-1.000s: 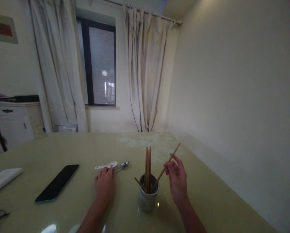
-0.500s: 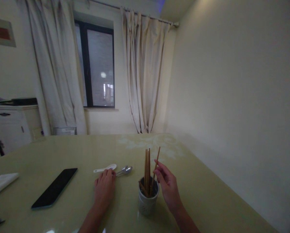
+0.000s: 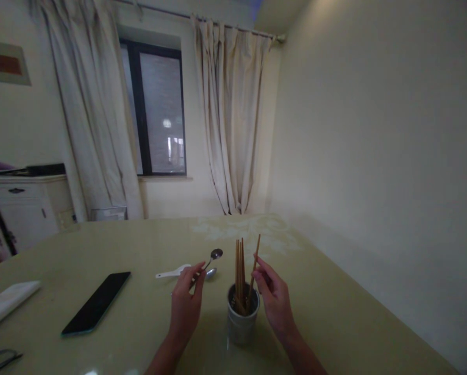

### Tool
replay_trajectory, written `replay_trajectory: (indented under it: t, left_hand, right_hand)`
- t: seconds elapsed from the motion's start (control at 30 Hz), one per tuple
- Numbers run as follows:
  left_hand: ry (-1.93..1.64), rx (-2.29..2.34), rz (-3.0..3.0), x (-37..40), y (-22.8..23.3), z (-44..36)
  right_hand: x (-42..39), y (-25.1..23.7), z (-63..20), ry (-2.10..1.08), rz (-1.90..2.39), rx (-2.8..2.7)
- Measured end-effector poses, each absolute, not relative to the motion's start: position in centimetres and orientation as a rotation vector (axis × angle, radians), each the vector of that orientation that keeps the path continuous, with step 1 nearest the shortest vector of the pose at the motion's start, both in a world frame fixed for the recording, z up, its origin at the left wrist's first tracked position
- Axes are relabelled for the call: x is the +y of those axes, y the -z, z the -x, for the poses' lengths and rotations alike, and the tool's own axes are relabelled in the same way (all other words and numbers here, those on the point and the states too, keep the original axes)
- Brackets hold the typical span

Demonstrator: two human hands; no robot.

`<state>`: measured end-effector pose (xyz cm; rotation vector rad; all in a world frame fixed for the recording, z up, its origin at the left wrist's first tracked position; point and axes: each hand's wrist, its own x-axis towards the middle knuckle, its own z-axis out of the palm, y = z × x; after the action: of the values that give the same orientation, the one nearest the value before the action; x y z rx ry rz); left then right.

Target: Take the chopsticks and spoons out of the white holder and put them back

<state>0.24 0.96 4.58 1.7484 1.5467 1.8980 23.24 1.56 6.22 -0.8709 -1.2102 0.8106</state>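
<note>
My left hand (image 3: 187, 299) pinches the handle of a metal spoon (image 3: 217, 254), whose bowl is raised above the table and points away to the right. A second metal spoon (image 3: 210, 273) lies on the table behind those fingers, its handle mostly hidden. Just left of it rests a white spoon (image 3: 173, 272). My right hand (image 3: 272, 291) is closed on a chopstick (image 3: 256, 258), held near its middle with the lower end inside a grey cup (image 3: 242, 330). Several other chopsticks (image 3: 239, 265) stand upright in that cup, between my two hands.
On the left of the glossy table (image 3: 315, 312) lies a dark tablet-like slab (image 3: 96, 304). Beyond it are a white flat object (image 3: 9, 302) and scissor-like loops (image 3: 1, 359) at the edge. A wall (image 3: 374, 182) borders the table's right side.
My left hand has lifted one metal spoon off the table and moved right, nearer the cup. My right hand keeps its hold on the chopstick. The view has shifted slightly.
</note>
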Motion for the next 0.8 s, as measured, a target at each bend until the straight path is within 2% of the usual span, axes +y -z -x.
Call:
replay_trajectory:
  t: [0.17,0.4,0.8]
  left_hand:
    - [-1.95,1.509,-1.442,1.0,-5.6,0.7]
    - [-2.142,1.11,-1.005,0.8,-7.1,1.9]
    - [-1.728,1.18,-1.487,-1.5,-6.2,-3.2]
  right_hand:
    - [1.9,-5.9,-22.9,-0.961,0.855,-1.271]
    - [1.8,-5.7,-22.8,-0.999,0.864,-1.288]
    - [1.8,-5.9,-22.9,-0.997,0.858,-1.355]
